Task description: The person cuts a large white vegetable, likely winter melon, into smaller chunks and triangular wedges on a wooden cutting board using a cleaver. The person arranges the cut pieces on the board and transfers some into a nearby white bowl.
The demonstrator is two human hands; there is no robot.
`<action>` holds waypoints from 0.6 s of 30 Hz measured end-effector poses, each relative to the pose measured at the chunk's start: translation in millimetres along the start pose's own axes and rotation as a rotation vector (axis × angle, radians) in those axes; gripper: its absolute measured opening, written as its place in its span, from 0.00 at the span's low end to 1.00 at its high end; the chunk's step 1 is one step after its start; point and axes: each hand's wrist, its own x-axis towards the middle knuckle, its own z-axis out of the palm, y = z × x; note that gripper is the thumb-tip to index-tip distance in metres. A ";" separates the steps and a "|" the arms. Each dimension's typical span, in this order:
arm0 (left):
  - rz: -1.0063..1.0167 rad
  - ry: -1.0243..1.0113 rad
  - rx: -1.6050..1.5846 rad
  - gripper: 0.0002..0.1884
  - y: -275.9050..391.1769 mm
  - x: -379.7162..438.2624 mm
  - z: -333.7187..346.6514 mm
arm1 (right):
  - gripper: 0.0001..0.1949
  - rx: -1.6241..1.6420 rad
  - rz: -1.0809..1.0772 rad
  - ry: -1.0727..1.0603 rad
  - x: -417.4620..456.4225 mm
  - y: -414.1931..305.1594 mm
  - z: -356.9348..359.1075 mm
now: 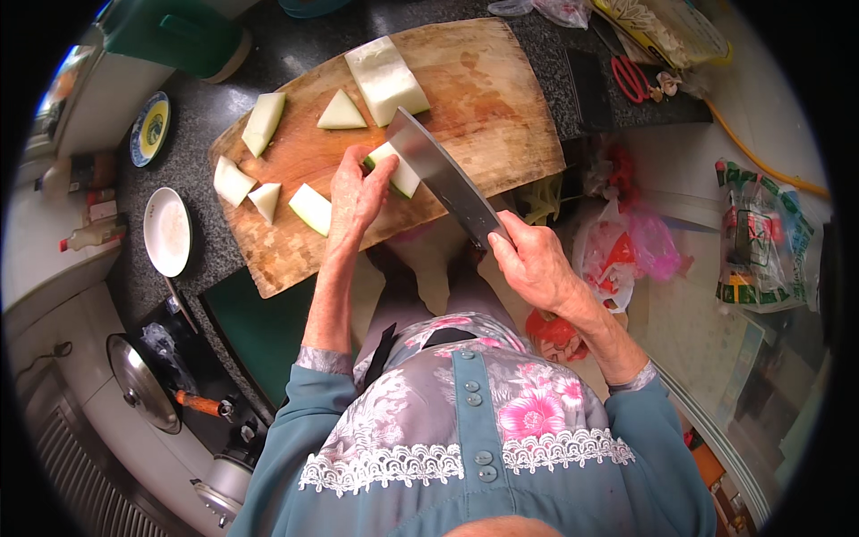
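A worn wooden chopping board (pixel 470 80) lies on the counter. My left hand (pixel 360 188) grips a piece of green-skinned, white-fleshed melon (pixel 405 176) on it, thumb and fingers at its left end. In my right hand (pixel 535 258) is the handle of a broad steel cleaver (pixel 446 174); its blade slants up and left, beside the held piece. Beyond it rests a large melon block (pixel 388 80). A triangular piece (pixel 341 111) lies left of that block, and several other cut pieces, among them a long one (pixel 264 124), are spread over the board's left side.
On the dark speckled counter (pixel 201 124) stand a white dish (pixel 167 231), a patterned plate (pixel 150 129) and a green container (pixel 178 40). Red-handled scissors (pixel 629 79) lie at the right. Plastic bags (pixel 607 248) hang below the counter; a pan lid (pixel 142 382) is at lower left.
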 end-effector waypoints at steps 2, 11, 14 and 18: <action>0.001 -0.003 -0.017 0.25 -2.8 1.8 0.3 | 0.07 -0.022 -0.001 -0.002 -0.1 -0.4 0.7; 0.065 0.082 0.132 0.30 -16.7 13.9 5.5 | 0.08 -0.154 -0.064 -0.019 8.5 -5.4 0.7; 0.058 0.087 0.166 0.32 -18.9 17.5 7.6 | 0.08 -0.130 -0.095 -0.025 16.3 -3.9 -1.3; 0.052 0.075 0.146 0.30 -15.8 14.6 6.2 | 0.08 -0.130 -0.112 -0.087 30.7 -1.1 -3.7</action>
